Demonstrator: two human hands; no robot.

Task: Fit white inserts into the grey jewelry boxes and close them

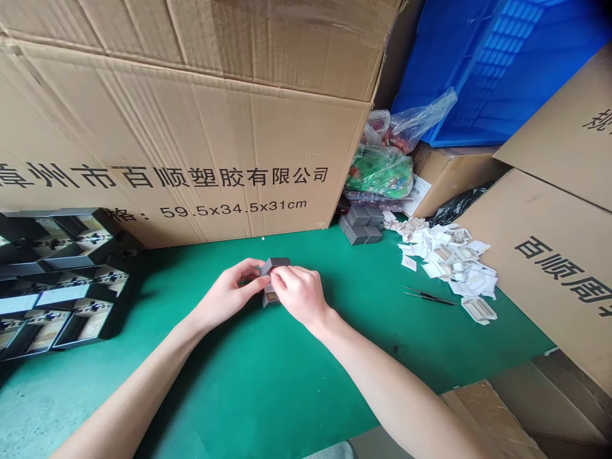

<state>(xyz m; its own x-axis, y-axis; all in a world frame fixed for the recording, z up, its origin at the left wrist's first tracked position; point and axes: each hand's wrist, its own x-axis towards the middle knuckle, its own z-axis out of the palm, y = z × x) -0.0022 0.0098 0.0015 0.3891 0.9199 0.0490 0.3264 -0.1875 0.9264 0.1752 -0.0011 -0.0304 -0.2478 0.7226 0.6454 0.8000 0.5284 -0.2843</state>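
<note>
A small dark grey box (271, 298), its lid tilted up, is between my two hands above the green table. My left hand (233, 285) grips the box from the left, with the thumb near the lid's edge. At the front of the opening, the bent fingers of my right hand (302, 294) press together. They cover much of the inside, and whether they pinch something small there is hidden. A little brown and gold shows at the box's lower part.
Open black boxes (90, 280) are stacked at left. Closed grey boxes (359, 224) stand before bagged parts (382, 169). White scraps (444, 255) and tweezers (429, 296) lie to the right. Large cartons (201, 127) and a blue crate (459, 76) border the table (229, 382).
</note>
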